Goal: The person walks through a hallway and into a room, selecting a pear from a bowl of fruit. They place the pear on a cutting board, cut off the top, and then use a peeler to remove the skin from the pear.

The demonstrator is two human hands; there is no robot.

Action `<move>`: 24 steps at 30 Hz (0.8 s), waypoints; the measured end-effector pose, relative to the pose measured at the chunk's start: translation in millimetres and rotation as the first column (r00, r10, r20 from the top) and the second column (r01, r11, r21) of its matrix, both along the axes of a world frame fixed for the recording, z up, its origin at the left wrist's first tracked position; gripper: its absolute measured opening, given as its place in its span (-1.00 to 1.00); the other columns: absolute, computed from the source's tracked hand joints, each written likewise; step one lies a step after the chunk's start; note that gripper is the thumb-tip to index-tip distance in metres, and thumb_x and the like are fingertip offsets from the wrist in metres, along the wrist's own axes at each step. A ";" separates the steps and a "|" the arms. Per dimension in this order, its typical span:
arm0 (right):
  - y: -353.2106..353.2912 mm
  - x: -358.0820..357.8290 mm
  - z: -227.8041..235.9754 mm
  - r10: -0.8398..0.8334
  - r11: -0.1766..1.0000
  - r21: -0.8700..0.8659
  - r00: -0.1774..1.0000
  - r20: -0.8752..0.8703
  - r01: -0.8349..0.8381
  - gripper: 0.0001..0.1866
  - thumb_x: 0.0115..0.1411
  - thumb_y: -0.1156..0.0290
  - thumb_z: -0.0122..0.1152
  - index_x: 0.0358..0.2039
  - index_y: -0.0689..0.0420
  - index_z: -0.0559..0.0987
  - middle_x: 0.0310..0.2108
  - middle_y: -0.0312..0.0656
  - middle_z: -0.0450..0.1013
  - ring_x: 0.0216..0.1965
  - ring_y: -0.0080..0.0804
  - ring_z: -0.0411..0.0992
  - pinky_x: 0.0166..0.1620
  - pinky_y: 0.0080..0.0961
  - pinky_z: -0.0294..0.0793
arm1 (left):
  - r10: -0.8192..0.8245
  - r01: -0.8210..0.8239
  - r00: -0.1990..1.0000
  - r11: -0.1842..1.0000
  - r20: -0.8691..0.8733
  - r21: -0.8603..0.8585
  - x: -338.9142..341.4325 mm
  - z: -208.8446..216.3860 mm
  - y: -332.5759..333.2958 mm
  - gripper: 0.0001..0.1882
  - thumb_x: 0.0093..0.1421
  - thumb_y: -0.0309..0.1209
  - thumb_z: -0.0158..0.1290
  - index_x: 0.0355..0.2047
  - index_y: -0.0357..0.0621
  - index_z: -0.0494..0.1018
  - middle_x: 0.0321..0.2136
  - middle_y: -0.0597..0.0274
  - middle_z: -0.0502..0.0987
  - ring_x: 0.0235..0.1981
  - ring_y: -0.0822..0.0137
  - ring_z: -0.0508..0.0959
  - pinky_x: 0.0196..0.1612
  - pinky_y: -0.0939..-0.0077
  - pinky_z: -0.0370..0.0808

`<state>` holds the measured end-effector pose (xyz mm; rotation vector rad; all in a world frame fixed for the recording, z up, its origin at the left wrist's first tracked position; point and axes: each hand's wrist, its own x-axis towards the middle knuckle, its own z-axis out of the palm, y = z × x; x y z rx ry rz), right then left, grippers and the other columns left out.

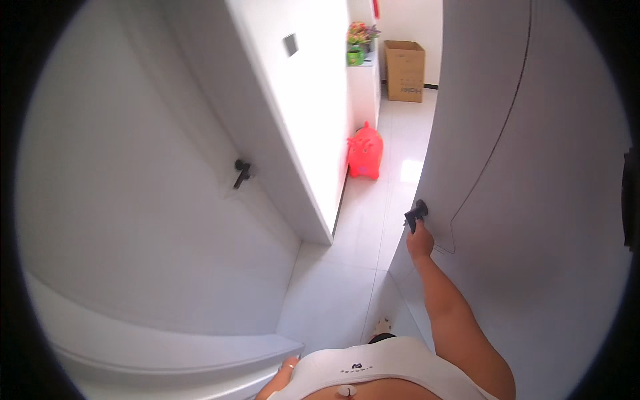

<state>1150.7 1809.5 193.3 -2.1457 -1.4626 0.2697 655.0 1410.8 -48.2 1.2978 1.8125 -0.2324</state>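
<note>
My right hand (pixel 420 241) is closed round a black lever door handle (pixel 415 215), my arm stretched forward to it. The handle sits on a pale grey door (pixel 493 180) on the right, which stands open. My left hand (pixel 289 365) hangs low beside my white shirt, close to a white ledge (pixel 200 350). Only a small part of it shows, so how its fingers are held is hard to make out.
On the left, a second black lever handle (pixel 241 173) juts from a white door. Beyond the doorway, a red animal-shaped toy (pixel 366 153) stands by the wall. Farther off are potted flowers (pixel 357 50) on a white cabinet (pixel 363 93) and an open cardboard box (pixel 404 70).
</note>
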 end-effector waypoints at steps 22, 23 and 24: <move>114.8 421.0 -50.7 -0.433 0.901 0.062 0.897 0.087 0.429 -0.57 0.13 0.51 0.05 0.04 0.28 0.42 -0.04 0.14 0.45 -0.03 0.06 0.43 0.02 -0.17 0.41 | 0.483 -0.341 0.770 0.864 -0.418 0.370 132.5 81.2 445.3 0.03 0.04 0.00 0.17 0.32 -0.32 -0.06 0.34 -0.28 -0.12 0.36 -0.12 -0.01 0.35 0.17 0.05; 117.8 457.9 -66.2 -0.416 0.903 0.140 0.908 0.054 0.406 -0.61 0.14 0.51 0.04 0.01 0.28 0.43 -0.07 0.15 0.45 -0.04 0.09 0.43 -0.02 -0.15 0.42 | 0.665 -0.315 0.612 0.702 -0.428 0.639 105.8 105.4 479.6 -0.13 0.12 -0.18 0.13 0.32 -0.26 -0.01 0.34 -0.22 -0.06 0.37 -0.03 -0.02 0.35 0.14 0.05; 111.4 477.5 -61.4 -0.443 0.896 0.113 0.887 0.130 0.430 -0.64 0.14 0.51 0.03 -0.02 0.29 0.43 -0.09 0.16 0.45 -0.06 0.11 0.43 -0.04 -0.14 0.42 | 0.770 -0.245 0.550 0.518 -0.323 0.819 97.6 139.6 512.8 -0.18 0.09 -0.29 0.17 0.29 -0.27 0.06 0.33 -0.19 -0.03 0.37 -0.01 0.00 0.33 0.11 0.06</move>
